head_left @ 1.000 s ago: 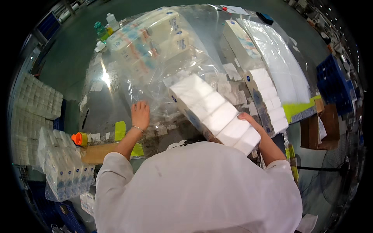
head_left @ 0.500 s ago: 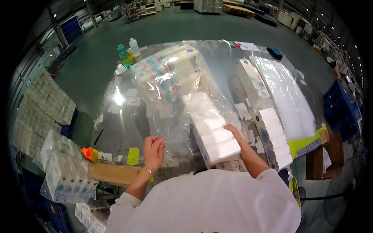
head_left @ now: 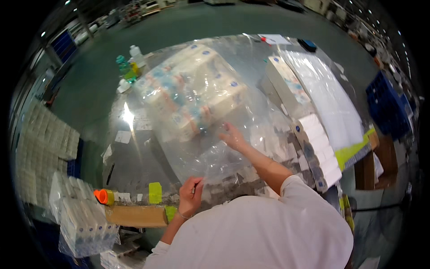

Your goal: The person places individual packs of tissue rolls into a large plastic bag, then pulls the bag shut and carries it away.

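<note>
A large clear plastic bag (head_left: 192,157) lies on the table, its mouth toward me. Inside it, several white packs, apparently tissues (head_left: 197,89), with blue and orange print, sit side by side at the far end. My left hand (head_left: 190,197) pinches the near edge of the bag. My right hand (head_left: 233,138) reaches over the near part of the bag, close to the packs, its fingers partly spread and slightly blurred. It holds nothing that I can see. Whether it is under the film or on top is hard to tell.
At right stand a row of white packs (head_left: 320,143), a longer pack (head_left: 286,80) and flat plastic bags (head_left: 322,94). Bottles (head_left: 123,67) stand far left. An orange tape dispenser (head_left: 105,196) and a cardboard strip (head_left: 136,216) lie near left, beside wrapped packs (head_left: 89,219).
The white pack in my right hand went into the bag and joined the others; that hand has let go and moved farther left. My left hand moved slightly right and nearer.
</note>
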`<state>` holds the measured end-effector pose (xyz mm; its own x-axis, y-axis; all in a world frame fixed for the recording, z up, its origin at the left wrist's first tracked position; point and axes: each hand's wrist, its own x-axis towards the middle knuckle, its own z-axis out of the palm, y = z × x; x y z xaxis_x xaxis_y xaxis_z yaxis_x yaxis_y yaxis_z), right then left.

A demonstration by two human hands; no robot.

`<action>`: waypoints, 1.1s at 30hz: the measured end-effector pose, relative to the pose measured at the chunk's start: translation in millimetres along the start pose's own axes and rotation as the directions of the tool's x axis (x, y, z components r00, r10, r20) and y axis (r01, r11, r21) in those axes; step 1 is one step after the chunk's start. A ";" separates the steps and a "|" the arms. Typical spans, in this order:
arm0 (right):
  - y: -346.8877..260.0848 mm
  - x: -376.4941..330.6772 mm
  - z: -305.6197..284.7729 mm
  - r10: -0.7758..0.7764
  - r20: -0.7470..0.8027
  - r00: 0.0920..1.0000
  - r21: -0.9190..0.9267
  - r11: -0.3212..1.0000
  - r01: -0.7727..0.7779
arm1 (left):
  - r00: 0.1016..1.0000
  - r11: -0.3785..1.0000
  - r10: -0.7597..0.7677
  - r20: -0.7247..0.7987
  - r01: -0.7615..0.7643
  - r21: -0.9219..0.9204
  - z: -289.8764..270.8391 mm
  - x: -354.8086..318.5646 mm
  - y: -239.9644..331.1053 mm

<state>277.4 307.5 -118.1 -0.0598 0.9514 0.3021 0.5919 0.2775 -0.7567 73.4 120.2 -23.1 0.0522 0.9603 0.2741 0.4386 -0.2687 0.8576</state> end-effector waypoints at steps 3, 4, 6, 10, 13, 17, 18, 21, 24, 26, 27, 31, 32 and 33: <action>51.0 -57.1 -66.5 0.358 -0.029 0.933 0.039 0.933 -0.357 | 0.996 0.996 -0.090 -0.003 0.090 0.028 5.6 -9.4 -12.9; 59.9 -81.0 -100.0 0.468 -0.125 0.875 0.056 0.884 -0.465 | 0.986 0.987 -0.163 -0.019 0.163 0.000 6.5 -14.2 -20.3; 78.6 -115.9 -172.4 0.538 -0.412 0.736 -0.015 0.803 -0.596 | 0.967 0.966 -0.256 -0.011 0.256 -0.027 6.3 -19.7 -34.1; 144.9 -194.0 -310.4 0.275 -0.842 0.464 -0.278 0.516 -0.810 | 0.942 0.947 -0.319 0.106 0.314 0.065 18.9 -13.3 -22.8; 152.7 -206.1 -341.9 0.584 -0.633 0.508 -0.346 0.374 -0.860 | 0.918 0.979 -0.201 0.342 0.192 0.060 45.3 2.8 14.0; 120.6 -196.5 -328.9 0.787 -0.220 0.577 -0.447 0.444 -0.777 | 0.779 0.990 -0.077 0.622 0.136 -0.047 126.9 42.2 43.0; 119.9 -195.4 -313.2 0.838 -0.080 0.539 -0.324 0.490 -0.809 | 0.751 0.984 -0.081 0.655 0.163 -0.065 155.6 52.0 42.6; 135.5 -211.6 -263.2 0.774 -0.101 0.625 0.030 0.631 -0.776 | 0.681 0.886 -0.170 0.712 0.423 -0.193 243.8 70.9 15.4; 116.5 -215.2 -220.2 0.729 -0.266 0.631 0.561 0.650 -0.513 | 0.467 0.451 -0.454 0.759 0.855 -0.257 299.3 65.3 -39.8; 124.1 -219.5 -183.5 0.729 -0.450 0.516 0.650 0.664 -0.371 | 0.349 0.242 -0.468 0.812 0.934 -0.262 316.5 60.1 -30.7; 129.1 -221.2 -172.9 0.725 -0.529 0.441 0.676 0.674 -0.297 | 0.347 0.235 -0.439 0.829 0.935 -0.267 320.3 56.1 -11.6; 110.9 -209.8 -201.9 0.869 -0.156 0.470 0.937 0.280 -0.208 | 0.229 0.127 -0.277 0.933 0.971 -0.201 295.2 54.3 57.3; 97.4 -205.0 -217.8 0.842 -0.014 0.539 0.962 0.158 -0.222 | 0.227 0.182 -0.287 0.931 0.967 -0.179 291.4 54.3 64.0; 81.0 -200.8 -236.7 0.789 0.127 0.601 0.968 0.034 -0.250 | 0.226 0.234 -0.297 0.928 0.959 -0.159 288.2 54.8 68.4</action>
<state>527.6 107.3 -102.8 0.3291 0.8074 -0.4897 -0.7426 -0.0990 -0.6624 364.8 176.2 -74.8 0.7137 0.3673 -0.5964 0.0102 0.8459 0.5332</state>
